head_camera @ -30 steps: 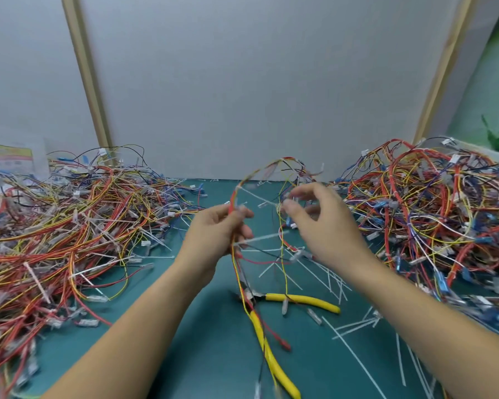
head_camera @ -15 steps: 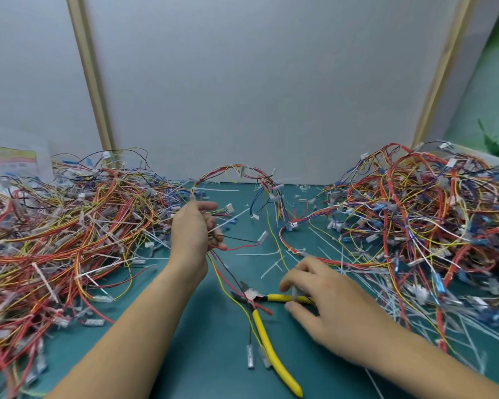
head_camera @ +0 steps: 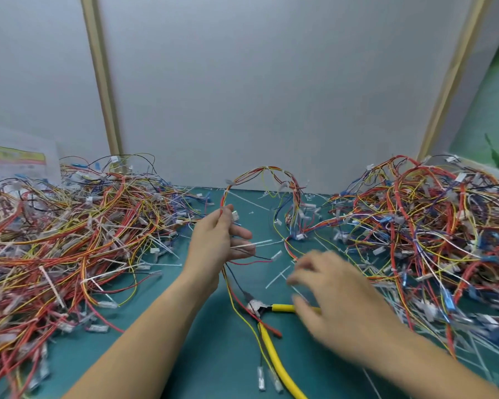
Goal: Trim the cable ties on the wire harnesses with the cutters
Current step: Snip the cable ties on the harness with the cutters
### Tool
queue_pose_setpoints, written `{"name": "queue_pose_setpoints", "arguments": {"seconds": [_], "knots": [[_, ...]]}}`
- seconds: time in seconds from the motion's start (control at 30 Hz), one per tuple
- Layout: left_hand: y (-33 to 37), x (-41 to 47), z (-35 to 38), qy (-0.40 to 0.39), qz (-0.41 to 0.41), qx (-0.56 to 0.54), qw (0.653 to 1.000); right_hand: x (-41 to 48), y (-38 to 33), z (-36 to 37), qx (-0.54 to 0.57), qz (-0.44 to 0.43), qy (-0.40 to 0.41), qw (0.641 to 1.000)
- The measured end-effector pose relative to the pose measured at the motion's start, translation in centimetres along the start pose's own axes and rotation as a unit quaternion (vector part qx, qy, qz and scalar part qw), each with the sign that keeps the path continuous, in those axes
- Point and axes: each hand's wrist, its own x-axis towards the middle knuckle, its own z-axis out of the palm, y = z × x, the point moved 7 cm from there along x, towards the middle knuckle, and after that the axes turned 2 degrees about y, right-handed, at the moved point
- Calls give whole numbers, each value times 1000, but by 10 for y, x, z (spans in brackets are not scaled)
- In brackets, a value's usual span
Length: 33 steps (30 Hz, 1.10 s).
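Pinching a wire harness (head_camera: 293, 188) between thumb and forefinger, left hand (head_camera: 216, 243) held it above green mat (head_camera: 208, 355), white cable tie (head_camera: 260, 243) tail sticking out by the fingers. Cutters (head_camera: 257, 309), yellow handles, lay on mat at centre. Right hand (head_camera: 340, 300) blurred over upper handle; could not tell if gripping. Harness piles either side.

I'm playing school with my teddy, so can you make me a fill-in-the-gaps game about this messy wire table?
The cutters have ___ handles.
The left hand holds up a harness made of coloured ___.
The blurry right hand hovers over the ___.
Missing words: yellow, wires, cutters.
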Motion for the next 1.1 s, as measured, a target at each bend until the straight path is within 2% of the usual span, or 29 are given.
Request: {"name": "queue_pose_setpoints", "arguments": {"seconds": [0.1, 0.17, 0.27, 0.43, 0.57, 0.77, 0.87, 0.93, 1.0, 1.07, 1.1], "knots": [[5, 4, -16, 63, 64, 158, 983, -17, -21, 17, 9, -9, -115, 993], [12, 4, -24, 96, 132, 272, 948, -21, -23, 17, 3, -5, -133, 991], [16, 1, -25, 112, 162, 320, 927, -27, -23, 13, 9, 15, -158, 987], [18, 3, -29, 136, 160, 309, 928, -34, -29, 16, -6, 41, -200, 979], [16, 8, -34, 145, 122, 268, 945, -34, -29, 14, -17, 55, -225, 973], [26, 4, -39, 173, 87, 144, 970, -42, -2, -2, -16, 62, -267, 962], [25, 6, -43, 174, 88, 115, 974, -39, 10, -9, -23, 71, -231, 970], [20, 8, -40, 150, 81, 98, 980, -35, 20, -13, 43, 99, -179, 978], [15, 8, -33, 117, 60, 94, 987, -31, 31, -17, 169, 132, -149, 965], [11, 5, -24, 79, 32, 84, 993, -29, 41, -16, 319, 183, -123, 922], [9, 3, -20, 62, 15, 75, 995, -28, 46, -13, 399, 219, -102, 885]]}}
